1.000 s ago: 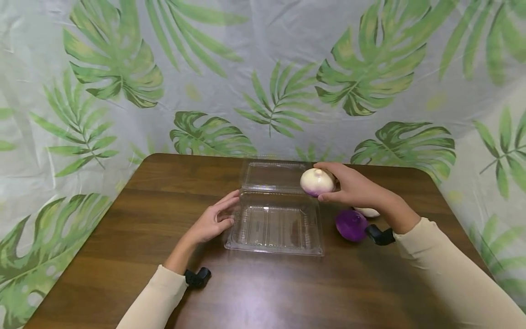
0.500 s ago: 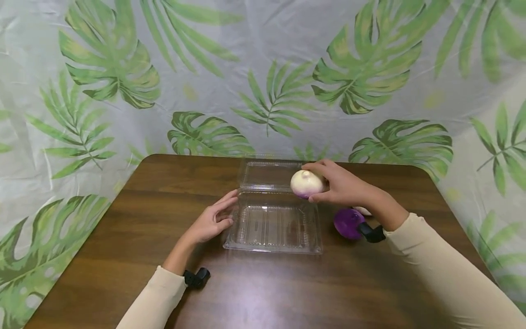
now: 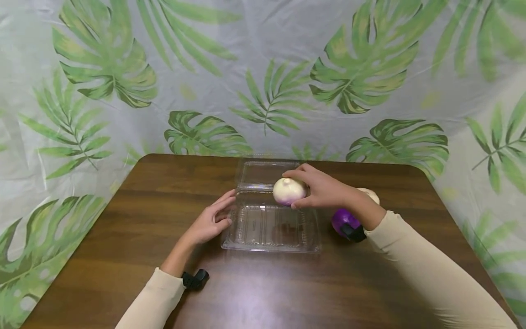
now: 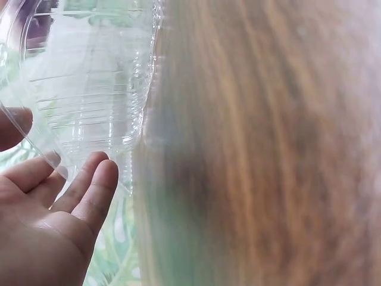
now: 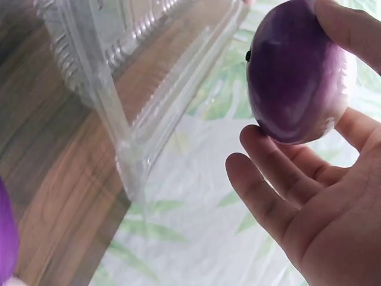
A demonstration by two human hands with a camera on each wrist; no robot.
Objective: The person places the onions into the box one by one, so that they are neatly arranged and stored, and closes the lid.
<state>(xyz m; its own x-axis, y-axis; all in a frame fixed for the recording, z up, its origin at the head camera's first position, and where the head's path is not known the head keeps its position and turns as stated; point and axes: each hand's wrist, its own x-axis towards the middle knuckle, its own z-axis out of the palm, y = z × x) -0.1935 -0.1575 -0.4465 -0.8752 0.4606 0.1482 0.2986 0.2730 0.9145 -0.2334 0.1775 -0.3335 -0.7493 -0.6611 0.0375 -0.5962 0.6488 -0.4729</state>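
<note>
In the head view, my right hand pinches a white and purple turnip, thumb on the near side and fingers on the far side. The turnip hangs over the clear plastic clamshell box, near its hinge. From the right wrist, the turnip's purple side with a small black dot shows between thumb and fingers. My left hand rests at the box's left wall with fingers spread. Up close in the left wrist view, the thumb and fingers of that hand lie at the box's edge.
The box's lid lies folded back toward the far table edge. Right of the box sit a round purple item and a whitish item, both partly hidden by my right arm. A leaf-print cloth hangs behind the brown table.
My right hand has carried the turnip leftward and slightly lower, from the box's right corner to over its middle right. The whitish item shows more now. My left hand stays put.
</note>
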